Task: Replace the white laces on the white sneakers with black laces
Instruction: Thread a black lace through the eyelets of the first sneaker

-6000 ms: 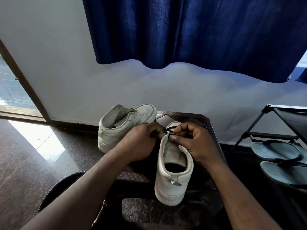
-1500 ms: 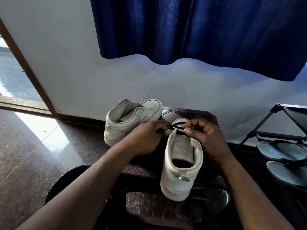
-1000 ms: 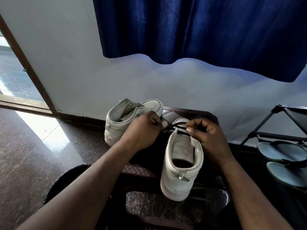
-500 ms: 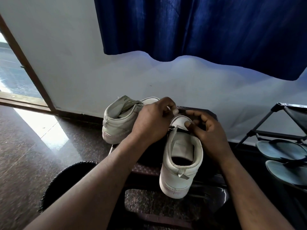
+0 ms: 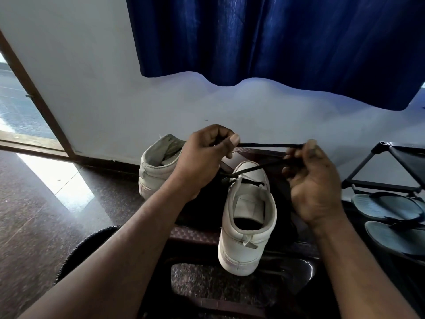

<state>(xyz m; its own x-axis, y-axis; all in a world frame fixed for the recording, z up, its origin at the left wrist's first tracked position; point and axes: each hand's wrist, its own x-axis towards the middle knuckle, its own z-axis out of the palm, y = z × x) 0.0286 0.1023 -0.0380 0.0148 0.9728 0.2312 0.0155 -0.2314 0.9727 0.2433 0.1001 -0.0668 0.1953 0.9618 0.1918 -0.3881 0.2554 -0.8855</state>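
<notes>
A white sneaker (image 5: 247,217) stands heel toward me on a dark brown stool (image 5: 195,236). A black lace (image 5: 264,145) runs through its front eyelets and stretches taut above the shoe between both hands. My left hand (image 5: 204,162) pinches one end of the lace, raised above the shoe's left side. My right hand (image 5: 310,180) grips the other part of the lace to the right of the toe. A second white sneaker (image 5: 158,166), with no lace showing, lies behind my left hand, partly hidden by it.
A white wall and a blue curtain (image 5: 276,42) are behind the stool. A black shoe rack (image 5: 391,171) with grey sandals (image 5: 388,208) stands at the right. A wooden door frame (image 5: 34,97) and shiny stone floor are at the left. A dark round object (image 5: 85,247) sits under my left forearm.
Both hands have lifted and drawn apart, pulling the black lace up out of the front eyelets into a long taut line. The sneakers have stayed in place.
</notes>
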